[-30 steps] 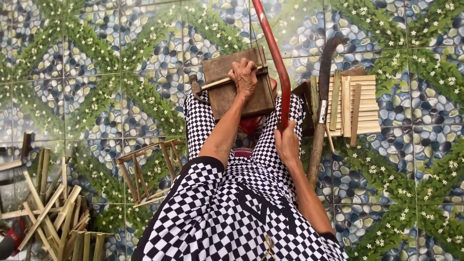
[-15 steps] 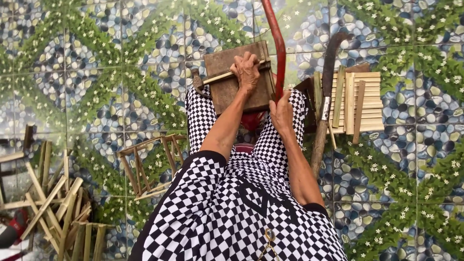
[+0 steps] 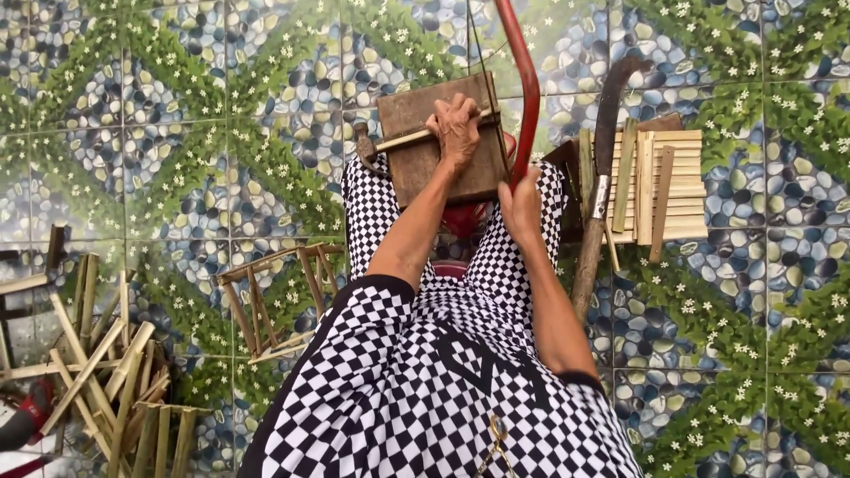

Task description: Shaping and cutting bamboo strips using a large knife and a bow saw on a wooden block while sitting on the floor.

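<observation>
My left hand (image 3: 458, 131) presses a thin bamboo stick (image 3: 414, 138) across a brown wooden block (image 3: 416, 173) that rests between my knees. My right hand (image 3: 521, 205) grips the handle end of a red-framed hacksaw (image 3: 526, 80). The saw's frame rises toward the top edge of the view, and its thin blade runs down just right of my left hand. I wear black-and-white checked clothes.
A long curved knife with a wooden handle (image 3: 595, 199) lies right of my right hand, beside a stack of cut bamboo slats (image 3: 675, 190). A small bamboo frame (image 3: 276, 299) lies on the patterned tile floor at left. Several loose bamboo sticks (image 3: 88, 372) are piled at the lower left.
The saw frame has swung from a slant to more upright, and my right hand has shifted slightly with it. My left hand still holds the stick on the block.
</observation>
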